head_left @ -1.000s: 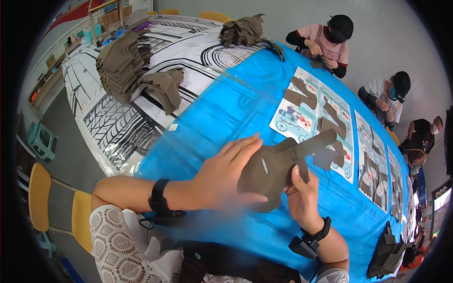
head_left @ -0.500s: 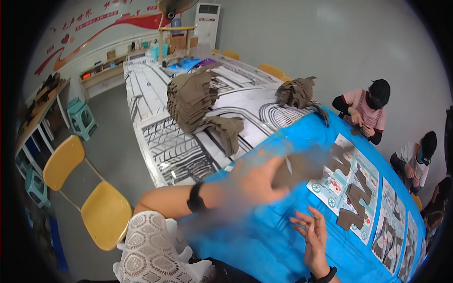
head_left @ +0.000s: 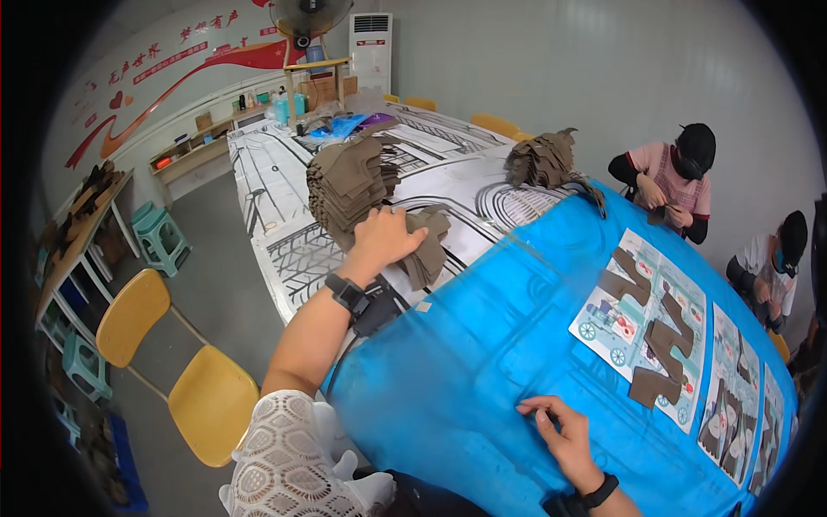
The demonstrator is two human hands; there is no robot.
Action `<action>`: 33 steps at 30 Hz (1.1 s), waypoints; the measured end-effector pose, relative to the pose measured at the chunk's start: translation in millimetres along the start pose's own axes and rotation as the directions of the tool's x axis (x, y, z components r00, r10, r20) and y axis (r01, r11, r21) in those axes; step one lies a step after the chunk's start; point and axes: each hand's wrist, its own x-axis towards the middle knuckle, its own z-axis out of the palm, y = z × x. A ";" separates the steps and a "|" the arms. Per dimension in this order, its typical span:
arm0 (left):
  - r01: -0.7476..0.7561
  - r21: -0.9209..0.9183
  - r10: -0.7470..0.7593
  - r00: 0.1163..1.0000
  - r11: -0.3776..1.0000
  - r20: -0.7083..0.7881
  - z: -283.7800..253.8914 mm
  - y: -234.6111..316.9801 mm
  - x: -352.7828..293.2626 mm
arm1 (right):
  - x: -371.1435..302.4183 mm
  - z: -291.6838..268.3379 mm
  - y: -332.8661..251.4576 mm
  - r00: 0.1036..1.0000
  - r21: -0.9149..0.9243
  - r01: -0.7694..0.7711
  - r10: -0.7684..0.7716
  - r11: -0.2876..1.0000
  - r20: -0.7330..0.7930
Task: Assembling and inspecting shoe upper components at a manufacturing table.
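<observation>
My left hand lies over the lower end of a stack of brown cut fabric pieces, its thumb stretched apart from the other fingers. Behind it rises a taller, layered pile of the same brown pieces. Above the blue table cover, my right hand hovers with loosely bent fingers and holds nothing that I can see. To its right, several brown pieces lie on a printed mat with pictures of carts.
Another brown pile sits farther back. Two people work along the right side, with more printed mats before them. A yellow chair stands left of the table. Farther off are green stools and a fan.
My left hand has moved left and away from me, from above the blue cover with a blurred brown piece onto the brown stack. My right hand's fingers have bent and lowered.
</observation>
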 end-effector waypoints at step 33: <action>-0.229 0.339 0.269 0.960 0.913 -0.077 -0.5 15.0 -38.1 | -12.6 -187.4 50.4 0.899 -0.867 -0.429 0.022 0.252 -0.438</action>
